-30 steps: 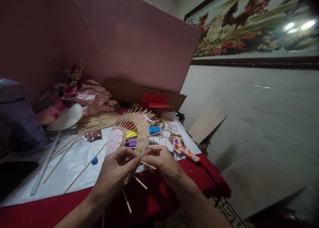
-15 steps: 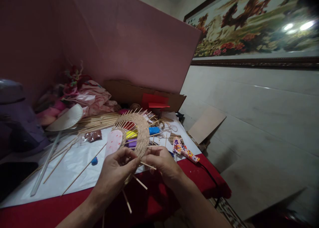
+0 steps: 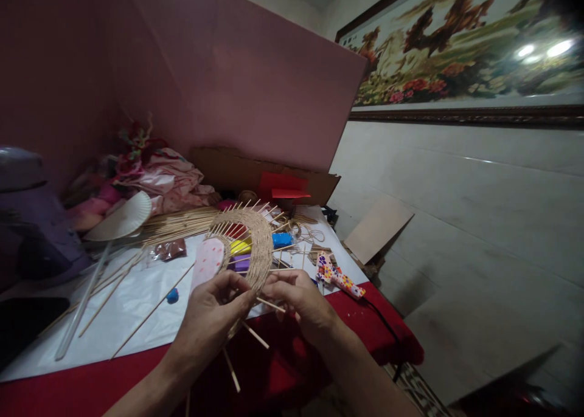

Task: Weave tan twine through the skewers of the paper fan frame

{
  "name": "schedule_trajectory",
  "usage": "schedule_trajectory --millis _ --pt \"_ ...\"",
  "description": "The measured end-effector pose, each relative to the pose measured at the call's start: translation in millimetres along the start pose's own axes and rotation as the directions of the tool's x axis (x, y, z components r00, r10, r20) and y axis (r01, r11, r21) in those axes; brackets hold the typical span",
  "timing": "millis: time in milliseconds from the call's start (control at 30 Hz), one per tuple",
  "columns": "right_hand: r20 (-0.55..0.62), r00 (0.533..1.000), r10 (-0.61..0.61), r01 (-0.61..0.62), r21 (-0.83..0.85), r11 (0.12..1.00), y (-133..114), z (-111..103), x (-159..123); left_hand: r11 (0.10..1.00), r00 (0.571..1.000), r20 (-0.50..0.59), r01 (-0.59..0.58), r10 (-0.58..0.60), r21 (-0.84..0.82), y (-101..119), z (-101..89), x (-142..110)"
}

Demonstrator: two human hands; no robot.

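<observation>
A ring-shaped piece of twine weaving (image 3: 261,247) is held up over the near edge of the table. Thin wooden sticks radiate through it, several ends poking out past the rim. At its inner left side sits a pale pink rounded panel with red spots (image 3: 210,258). My left hand (image 3: 219,307) is closed on the lower part of the weaving, thumb on top. My right hand (image 3: 298,298) has its fingers curled together at the lower right rim, close to a protruding stick (image 3: 272,305). What those fingertips pinch is hidden.
White sheeting (image 3: 150,310) covers part of the red-clothed table (image 3: 365,332). A flower-patterned glue gun (image 3: 337,275) lies at right, its cord trailing off the edge. Loose sticks (image 3: 182,224), a white pleated fan (image 3: 123,216), colored packets (image 3: 281,239) and a blue lump (image 3: 172,295) lie around.
My right hand's fingers have shifted slightly at the rim, drawing a little apart from the weaving. The left hand and weaving stay nearly in place.
</observation>
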State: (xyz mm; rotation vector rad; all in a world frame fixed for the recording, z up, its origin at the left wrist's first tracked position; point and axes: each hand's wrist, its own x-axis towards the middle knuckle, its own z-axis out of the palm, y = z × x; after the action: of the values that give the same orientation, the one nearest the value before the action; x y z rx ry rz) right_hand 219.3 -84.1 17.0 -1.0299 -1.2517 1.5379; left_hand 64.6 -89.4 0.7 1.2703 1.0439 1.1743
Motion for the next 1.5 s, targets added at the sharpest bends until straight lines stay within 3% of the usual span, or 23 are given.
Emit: schedule_trajectory --millis 467,700,1000,1500 --pt "0.001 1.000 -0.019 0.019 -0.033 0.999 1.9 -0.1 -0.1 0.996 1.000 0.008 -0.020 0.020 0.091 -2.9 -1.6 1.9" --pt "-0.059 0.998 -0.009 0.007 -0.042 0.999 0.0 -0.6 -2.7 0.986 0.998 -0.013 -0.055 0.058 0.160 -6.4 -2.6 4.9" --pt "-0.075 0.995 0.061 -0.061 -0.002 0.998 0.6 -0.1 -8.0 0.995 0.999 0.010 -0.054 0.053 0.086 -2.1 -2.7 2.6" --pt "-0.059 0.998 0.036 -0.039 -0.051 0.998 0.1 1.0 -14.0 0.979 0.995 -0.010 -0.091 0.095 0.185 -4.5 -3.8 2.4"
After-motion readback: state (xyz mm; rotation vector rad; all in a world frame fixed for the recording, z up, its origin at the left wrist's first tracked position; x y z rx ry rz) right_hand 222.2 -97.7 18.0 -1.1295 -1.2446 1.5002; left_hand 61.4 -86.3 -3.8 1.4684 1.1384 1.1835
